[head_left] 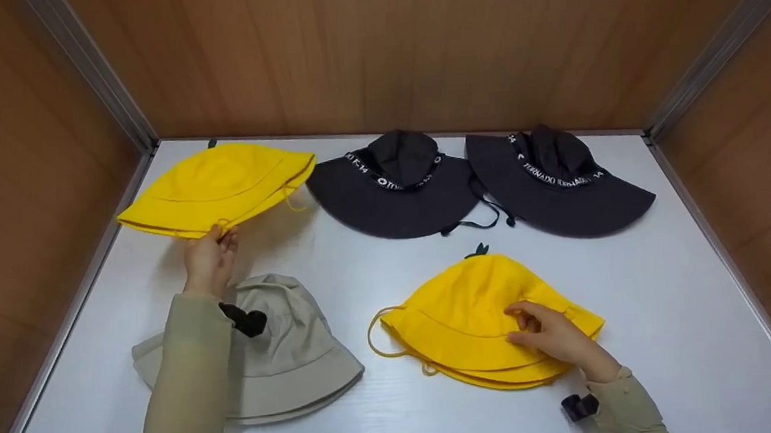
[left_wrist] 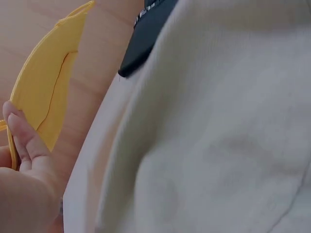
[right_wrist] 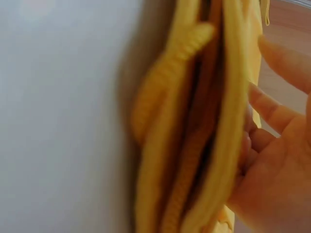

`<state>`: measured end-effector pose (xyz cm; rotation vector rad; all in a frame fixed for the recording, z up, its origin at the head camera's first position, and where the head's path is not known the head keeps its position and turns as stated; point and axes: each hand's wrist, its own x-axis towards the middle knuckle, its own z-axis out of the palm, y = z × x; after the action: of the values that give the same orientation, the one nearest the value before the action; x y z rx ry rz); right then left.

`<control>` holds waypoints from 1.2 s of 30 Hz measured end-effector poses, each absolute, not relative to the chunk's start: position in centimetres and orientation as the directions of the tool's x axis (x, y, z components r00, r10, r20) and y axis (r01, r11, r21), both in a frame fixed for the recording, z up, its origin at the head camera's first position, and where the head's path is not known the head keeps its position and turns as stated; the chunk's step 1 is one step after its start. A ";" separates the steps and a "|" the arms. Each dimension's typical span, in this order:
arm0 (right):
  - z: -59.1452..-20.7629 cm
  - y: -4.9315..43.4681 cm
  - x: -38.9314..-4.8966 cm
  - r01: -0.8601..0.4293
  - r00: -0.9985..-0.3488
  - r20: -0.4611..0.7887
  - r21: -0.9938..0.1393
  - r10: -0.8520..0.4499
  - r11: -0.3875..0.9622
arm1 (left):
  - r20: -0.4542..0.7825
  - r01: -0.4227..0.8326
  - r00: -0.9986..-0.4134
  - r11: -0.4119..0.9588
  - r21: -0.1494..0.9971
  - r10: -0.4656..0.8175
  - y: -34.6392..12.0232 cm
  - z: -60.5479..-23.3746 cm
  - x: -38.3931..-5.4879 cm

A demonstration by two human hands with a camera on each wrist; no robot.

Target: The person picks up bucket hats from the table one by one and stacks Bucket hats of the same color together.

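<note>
Yellow hat (head_left: 214, 182), its brim pinched in the left hand (head_left: 208, 259), hangs above the back left of the table (head_left: 349, 274); we judge its placing unfinished. Two dark hats (head_left: 392, 214) already lie behind. A beige hat (head_left: 293, 358) and second yellow hat (head_left: 453, 328) lie nearer; the right hand (head_left: 556, 334), fingers loosely parted, is at the latter, gripping nothing.

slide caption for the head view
Left hand holding a yellow hat by its brim, right hand at a second yellow hat, with two dark hats and a beige hat.
</note>
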<state>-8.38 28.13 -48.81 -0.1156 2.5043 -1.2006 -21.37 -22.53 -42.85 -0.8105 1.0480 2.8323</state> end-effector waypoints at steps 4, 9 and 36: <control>-48.1 28.3 -8.7 0.129 -0.919 -0.324 -0.784 -0.223 0.607 | -0.441 -0.206 -0.889 -0.751 0.627 -0.125 -20.8 -42.2 -20.8; -47.3 28.4 -9.1 0.157 -0.913 -0.321 -0.846 -0.252 0.509 | -0.373 -0.233 -0.925 -0.662 0.712 -0.076 -17.7 -41.6 -19.3; -44.5 25.9 -13.8 0.321 -0.854 -0.278 -0.947 -0.439 -0.026 | -0.284 -0.357 -0.924 -0.313 0.880 0.256 -6.6 -45.2 -11.0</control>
<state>-13.83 25.87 -44.46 -0.1230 1.7425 -1.9301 -10.99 -6.56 -45.22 -0.1279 1.5584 2.2744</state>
